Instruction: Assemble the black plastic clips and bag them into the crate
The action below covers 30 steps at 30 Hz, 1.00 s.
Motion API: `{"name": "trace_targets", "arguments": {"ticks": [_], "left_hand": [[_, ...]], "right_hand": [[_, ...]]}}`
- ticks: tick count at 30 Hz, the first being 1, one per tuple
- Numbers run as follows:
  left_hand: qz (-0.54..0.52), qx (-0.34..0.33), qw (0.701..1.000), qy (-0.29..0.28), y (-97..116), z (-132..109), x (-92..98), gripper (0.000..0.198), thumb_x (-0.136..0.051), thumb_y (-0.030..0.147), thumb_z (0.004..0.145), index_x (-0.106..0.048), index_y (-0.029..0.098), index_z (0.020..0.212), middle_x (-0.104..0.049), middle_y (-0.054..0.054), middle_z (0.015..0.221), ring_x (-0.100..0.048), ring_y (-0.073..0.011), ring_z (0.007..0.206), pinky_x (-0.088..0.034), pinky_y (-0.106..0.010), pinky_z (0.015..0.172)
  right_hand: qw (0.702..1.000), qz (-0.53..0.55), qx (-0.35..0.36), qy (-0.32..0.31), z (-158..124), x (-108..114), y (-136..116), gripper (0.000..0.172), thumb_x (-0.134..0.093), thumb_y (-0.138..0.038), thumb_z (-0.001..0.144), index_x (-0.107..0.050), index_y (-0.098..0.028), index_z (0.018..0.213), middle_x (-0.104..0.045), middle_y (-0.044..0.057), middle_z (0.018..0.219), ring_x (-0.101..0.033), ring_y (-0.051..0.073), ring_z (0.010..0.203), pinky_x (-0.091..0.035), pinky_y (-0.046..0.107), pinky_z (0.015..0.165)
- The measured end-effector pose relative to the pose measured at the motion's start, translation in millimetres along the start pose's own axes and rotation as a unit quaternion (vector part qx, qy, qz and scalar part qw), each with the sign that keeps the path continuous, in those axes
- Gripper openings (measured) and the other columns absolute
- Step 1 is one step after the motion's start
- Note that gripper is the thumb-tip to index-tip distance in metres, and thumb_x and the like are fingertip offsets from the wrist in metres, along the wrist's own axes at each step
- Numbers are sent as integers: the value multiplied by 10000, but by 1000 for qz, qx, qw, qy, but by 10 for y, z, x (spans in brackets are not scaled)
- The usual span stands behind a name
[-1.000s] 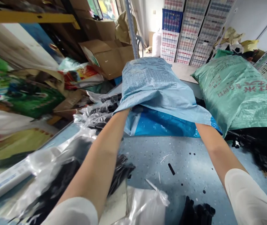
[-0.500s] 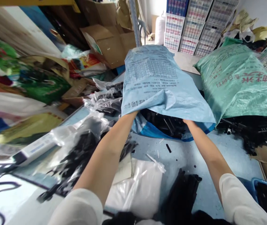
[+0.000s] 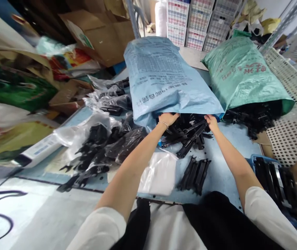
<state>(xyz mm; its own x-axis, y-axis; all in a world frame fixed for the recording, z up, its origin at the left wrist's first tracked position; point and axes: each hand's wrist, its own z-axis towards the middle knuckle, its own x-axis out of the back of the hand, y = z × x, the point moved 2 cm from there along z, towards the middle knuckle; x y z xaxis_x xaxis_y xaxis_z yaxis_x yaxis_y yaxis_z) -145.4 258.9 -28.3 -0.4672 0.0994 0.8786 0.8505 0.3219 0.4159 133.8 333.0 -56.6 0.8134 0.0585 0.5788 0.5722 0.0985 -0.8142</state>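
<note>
A blue woven plastic sack (image 3: 161, 73) with printed writing lies on the table, its mouth facing me. My left hand (image 3: 169, 119), with a beaded bracelet at the wrist, is closed on the left part of the mouth's edge, its fingertips partly under the plastic. Closed on the right part of the edge is my right hand (image 3: 211, 121). Between my hands, long black plastic parts (image 3: 190, 135) spill from the mouth onto the table. Closer to me, several similar black parts (image 3: 195, 173) lie side by side, next to a stack of clear plastic bags (image 3: 158, 173).
At right, a green sack (image 3: 247, 76) spills black parts. A blue basket (image 3: 255, 163) of black parts stands near a perforated cream panel (image 3: 289, 135). Bagged black parts (image 3: 93, 139) cover the table's left. Cartons (image 3: 98, 34) and stacked crates (image 3: 200, 24) stand behind.
My hands have come out of the sack's interior to its mouth edge. Black parts have slid out onto the table. The view has shifted, showing more of the near table.
</note>
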Motion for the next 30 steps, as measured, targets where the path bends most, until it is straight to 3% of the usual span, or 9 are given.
{"name": "trace_targets", "arguments": {"ticks": [3, 6, 9, 11, 15, 18, 22, 27, 30], "left_hand": [[-29, -10, 998, 62, 9, -247, -24, 740, -386, 603, 966, -508, 92, 1488, -534, -244, 1498, -484, -429, 1390, -399, -551, 1114], [-44, -100, 983, 146, 36, -755, -180, 723, -494, 512, 947, -423, 123, 1551, -403, -198, 1616, -349, -380, 1493, -306, -529, 1200], [10, -237, 966, 99, 104, -1349, -537, 765, -575, 555, 912, -386, 251, 1588, -242, -117, 1708, -191, -389, 1566, -176, -589, 1242], [61, -281, 957, 43, 134, -1589, -775, 847, -654, 569, 861, -360, 281, 1601, -176, -132, 1723, -121, -434, 1576, -103, -659, 1228], [116, -285, 951, 38, 165, -1490, -938, 937, -693, 427, 836, -261, 200, 1636, -134, -200, 1716, -68, -431, 1587, -5, -676, 1223], [135, -302, 942, 57, 215, -1199, -865, 880, -633, 349, 874, -241, 151, 1636, -172, -214, 1706, -85, -384, 1594, 32, -662, 1227], [148, -288, 945, 54, 261, -1008, -761, 891, -628, 384, 894, -207, 144, 1641, -200, -219, 1698, -134, -361, 1586, 35, -669, 1224], [72, -267, 958, 71, 182, -1204, -644, 896, -666, 438, 877, -267, 149, 1625, -216, -203, 1698, -130, -386, 1583, 16, -635, 1249], [-125, -251, 957, 70, 112, -1511, -612, 786, -562, 498, 941, -331, 117, 1588, -358, -197, 1640, -256, -342, 1554, -176, -533, 1272]], "right_hand": [[999, -19, 15, 42, -305, 186, 70, 432, -484, -424, 942, -700, -145, 1191, -679, 166, 1314, -559, 294, 1292, -394, 448, 1139], [995, -44, 72, 50, -757, 307, 176, 464, -428, -439, 979, -660, -169, 1275, -635, 158, 1374, -537, 270, 1323, -374, 446, 1167], [984, -89, 153, 11, -1234, 324, 296, 486, -437, -497, 988, -625, -217, 1338, -622, 140, 1378, -533, 281, 1317, -376, 485, 1164], [978, -129, 164, -8, -1485, 299, 377, 543, -490, -533, 969, -569, -234, 1415, -567, 146, 1432, -492, 302, 1352, -363, 515, 1166], [974, -207, 91, -22, -1765, 211, 428, 664, -612, -587, 893, -548, -210, 1435, -558, 180, 1349, -516, 351, 1285, -419, 545, 1095], [979, -198, 4, -54, -1836, 94, 327, 611, -616, -585, 890, -586, -179, 1345, -642, 144, 1137, -634, 314, 1046, -516, 475, 937], [988, -115, -85, -55, -1780, -77, 143, 523, -685, -496, 849, -584, -199, 1267, -692, 77, 919, -661, 288, 871, -533, 439, 846], [993, -15, -109, -49, -1714, -129, -42, 363, -505, -331, 919, -569, -192, 1248, -709, 68, 930, -672, 229, 786, -564, 367, 710], [994, 58, -31, -84, -1898, -130, -287, 397, -469, -354, 948, -527, -246, 1325, -704, 50, 1026, -675, 209, 803, -578, 350, 680]]}}
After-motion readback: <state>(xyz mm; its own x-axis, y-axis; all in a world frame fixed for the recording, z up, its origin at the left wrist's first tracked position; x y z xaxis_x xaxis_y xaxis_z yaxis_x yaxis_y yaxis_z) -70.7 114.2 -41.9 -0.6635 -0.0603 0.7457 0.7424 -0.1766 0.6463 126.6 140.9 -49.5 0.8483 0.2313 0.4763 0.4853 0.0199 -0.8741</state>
